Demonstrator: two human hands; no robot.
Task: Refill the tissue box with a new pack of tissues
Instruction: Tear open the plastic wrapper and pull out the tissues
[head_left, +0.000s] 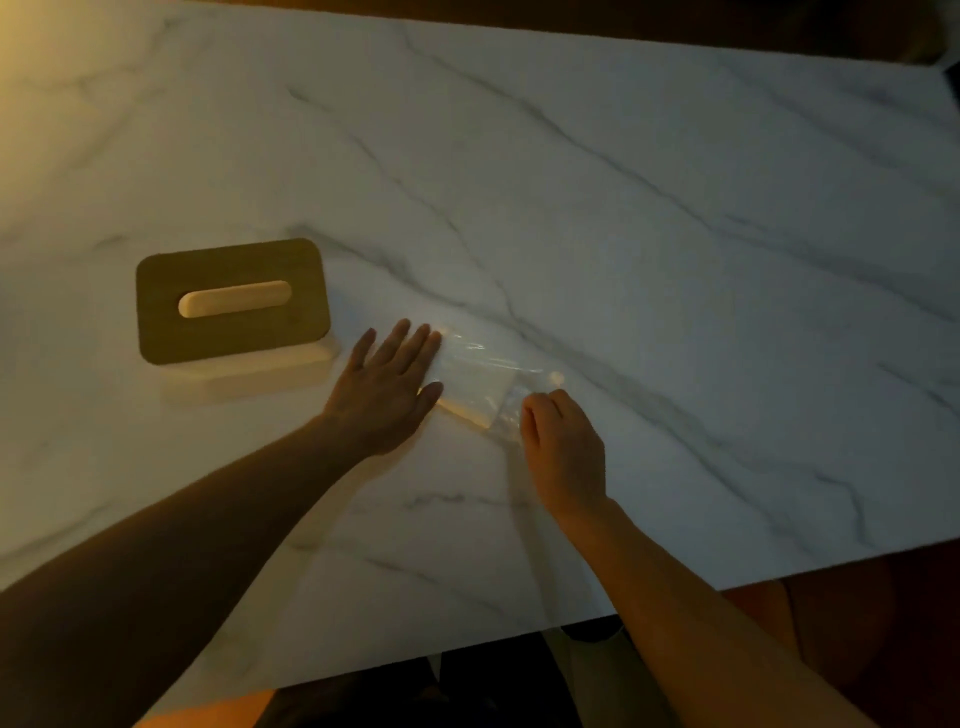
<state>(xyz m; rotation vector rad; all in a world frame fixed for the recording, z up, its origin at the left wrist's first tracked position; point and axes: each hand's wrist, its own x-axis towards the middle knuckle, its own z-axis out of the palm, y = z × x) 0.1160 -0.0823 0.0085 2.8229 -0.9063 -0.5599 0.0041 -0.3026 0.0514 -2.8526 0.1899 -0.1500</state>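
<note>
Seen from above in dim, warm light, two bare forearms reach forward from the near edge of a white marble table (675, 260) with grey veins. The landmark is a pack of tissues (470, 376), a flat white block in clear, shiny plastic wrap, lying on the table just ahead of both hands. The right hand (563, 449) sits at the pack's near right end, curled into a loose fist, with the fingertips pinched on the loose, crinkled end of the plastic wrap (511, 410), which stands out from the tissue block there. The left hand (387, 387) lies to the left of the pack, spread flat with the palm down and the fingers straight and close together; its fingertips and thumb touch the pack's left end and press on it rather than gripping it. Farther left of the pack, beyond the left hand and apart from it, stands the tissue box (234, 304), a low pale rectangular box with rounded corners. Its dark wooden lid (156, 312) is in place on top, with a long rounded slot (234, 299) in the middle that shows pale inside. Beyond the pack the marble stretches away to a dark far edge.
</note>
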